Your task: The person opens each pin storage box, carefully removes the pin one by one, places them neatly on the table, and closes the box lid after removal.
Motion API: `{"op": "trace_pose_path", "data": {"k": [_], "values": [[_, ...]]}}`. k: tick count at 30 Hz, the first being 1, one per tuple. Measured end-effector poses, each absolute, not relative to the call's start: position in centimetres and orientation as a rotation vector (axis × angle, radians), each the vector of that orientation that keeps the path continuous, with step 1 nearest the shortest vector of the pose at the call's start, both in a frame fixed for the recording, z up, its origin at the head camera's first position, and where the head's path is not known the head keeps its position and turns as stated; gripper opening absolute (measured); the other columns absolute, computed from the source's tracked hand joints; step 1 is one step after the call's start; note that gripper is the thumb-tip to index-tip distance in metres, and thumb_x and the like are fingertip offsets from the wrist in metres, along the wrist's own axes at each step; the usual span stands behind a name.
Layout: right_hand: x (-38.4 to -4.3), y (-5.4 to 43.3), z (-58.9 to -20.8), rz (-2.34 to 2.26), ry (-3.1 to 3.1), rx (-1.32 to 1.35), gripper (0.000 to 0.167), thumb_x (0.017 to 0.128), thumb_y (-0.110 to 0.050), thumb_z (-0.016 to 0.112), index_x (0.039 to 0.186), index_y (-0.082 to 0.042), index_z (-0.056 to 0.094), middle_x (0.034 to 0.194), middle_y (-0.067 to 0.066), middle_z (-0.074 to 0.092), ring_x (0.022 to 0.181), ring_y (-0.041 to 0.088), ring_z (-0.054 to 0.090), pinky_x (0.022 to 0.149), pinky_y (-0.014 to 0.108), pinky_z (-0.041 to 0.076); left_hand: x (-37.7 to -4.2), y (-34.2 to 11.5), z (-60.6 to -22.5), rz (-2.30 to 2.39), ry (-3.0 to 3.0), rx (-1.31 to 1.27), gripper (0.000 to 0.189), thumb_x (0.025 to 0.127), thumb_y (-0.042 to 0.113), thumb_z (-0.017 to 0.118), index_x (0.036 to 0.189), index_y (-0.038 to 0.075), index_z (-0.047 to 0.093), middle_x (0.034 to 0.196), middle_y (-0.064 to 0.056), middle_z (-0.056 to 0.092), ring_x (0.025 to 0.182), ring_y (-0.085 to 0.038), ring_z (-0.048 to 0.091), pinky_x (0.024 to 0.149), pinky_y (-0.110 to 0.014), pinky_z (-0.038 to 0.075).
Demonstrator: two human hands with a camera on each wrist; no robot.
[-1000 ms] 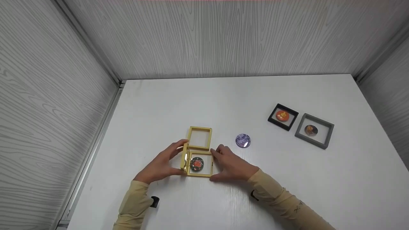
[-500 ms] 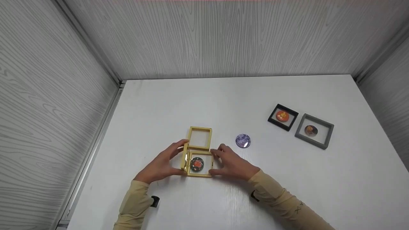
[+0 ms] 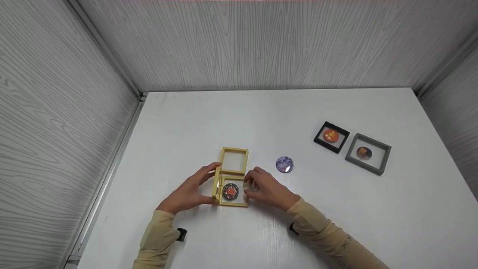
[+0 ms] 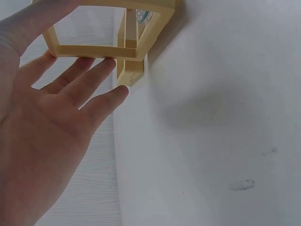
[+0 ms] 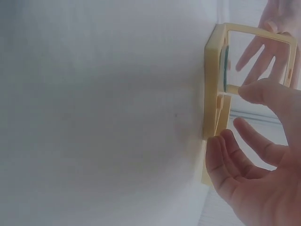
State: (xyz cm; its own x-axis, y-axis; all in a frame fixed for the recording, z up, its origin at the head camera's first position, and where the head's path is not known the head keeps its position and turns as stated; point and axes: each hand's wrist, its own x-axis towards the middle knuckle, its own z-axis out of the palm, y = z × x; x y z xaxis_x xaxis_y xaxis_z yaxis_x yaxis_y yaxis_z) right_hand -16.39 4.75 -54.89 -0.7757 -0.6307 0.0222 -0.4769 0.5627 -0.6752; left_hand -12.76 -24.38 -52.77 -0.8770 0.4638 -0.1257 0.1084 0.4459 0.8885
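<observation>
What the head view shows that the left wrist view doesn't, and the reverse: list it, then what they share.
Head only: the right hand, the purple disc, the black frame with an orange disc inside, and the gray frame with a brownish disc inside.

Left wrist only: the palm of the left hand.

Both: the left hand holding the raised side of the yellow hinged frame, and the white table.

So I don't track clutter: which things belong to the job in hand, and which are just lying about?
Likely in use:
open yellow frame, gripped by the left hand, with the right hand at its edge
dark badge inside it

Likely lying about:
purple disc
black frame, orange badge
grey frame, brownish badge
second yellow frame (unsure)
</observation>
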Motion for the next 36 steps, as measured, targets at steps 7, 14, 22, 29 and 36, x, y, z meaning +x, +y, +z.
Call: {"op": "trace_pose_path", "data": {"k": [7, 14, 22, 29, 36], "values": [[-16.4, 3.8, -54.3, -1.028, 2.533, -0.862, 0.026, 0.094, -0.016, 0.074, 0.116, -0.004, 0.068, 0.106, 0.007, 0.066, 0.095, 0.015, 0.061, 0.084, 0.031, 0.055, -12.7, -24.5, -52.6, 1.412, 2.348, 0.472, 0.116, 0.077, 0.003, 0.093, 0.165, 0.042, 0.028, 0.173, 0.002, 0.032, 0.161, -0.034, 0.034, 0.128, -0.057, 0.033], [-16.4, 2.8, -53.9, -0.947, 2.569, -0.944, 0.030, 0.094, -0.017, 0.075, 0.119, -0.003, 0.069, 0.114, 0.011, 0.066, 0.104, 0.021, 0.061, 0.094, 0.040, 0.057, -12.7, -24.4, -52.8, 1.404, 2.351, 0.493, 0.115, 0.078, 0.004, 0.092, 0.165, 0.043, 0.026, 0.174, 0.001, 0.030, 0.160, -0.035, 0.034, 0.129, -0.056, 0.033], [-16.3, 1.5, -53.3, -0.901, 2.574, -0.996, 0.039, 0.097, -0.028, 0.078, 0.126, -0.003, 0.072, 0.123, 0.011, 0.063, 0.112, 0.024, 0.056, 0.099, 0.043, 0.054, -12.7, -24.5, -52.9, 1.398, 2.351, 0.521, 0.115, 0.080, 0.007, 0.092, 0.164, 0.047, 0.025, 0.174, 0.001, 0.030, 0.161, -0.033, 0.034, 0.128, -0.056, 0.034], [-16.3, 0.6, -53.2, -0.857, 2.622, -1.092, 0.047, 0.096, -0.028, 0.078, 0.134, -0.003, 0.069, 0.126, 0.015, 0.060, 0.112, 0.029, 0.056, 0.096, 0.043, 0.055, -12.8, -24.6, -52.9, 1.412, 2.335, 0.558, 0.114, 0.081, 0.005, 0.091, 0.166, 0.042, 0.024, 0.174, -0.010, 0.030, 0.161, -0.034, 0.034, 0.128, -0.055, 0.035], [-16.3, -0.2, -53.2, -0.811, 2.590, -1.114, 0.048, 0.093, -0.023, 0.078, 0.135, -0.003, 0.068, 0.128, 0.014, 0.060, 0.112, 0.026, 0.055, 0.095, 0.039, 0.055, -12.8, -24.7, -52.9, 1.414, 2.328, 0.567, 0.113, 0.082, 0.007, 0.091, 0.166, 0.042, 0.024, 0.175, -0.006, 0.028, 0.161, -0.033, 0.033, 0.127, -0.057, 0.036]]}}
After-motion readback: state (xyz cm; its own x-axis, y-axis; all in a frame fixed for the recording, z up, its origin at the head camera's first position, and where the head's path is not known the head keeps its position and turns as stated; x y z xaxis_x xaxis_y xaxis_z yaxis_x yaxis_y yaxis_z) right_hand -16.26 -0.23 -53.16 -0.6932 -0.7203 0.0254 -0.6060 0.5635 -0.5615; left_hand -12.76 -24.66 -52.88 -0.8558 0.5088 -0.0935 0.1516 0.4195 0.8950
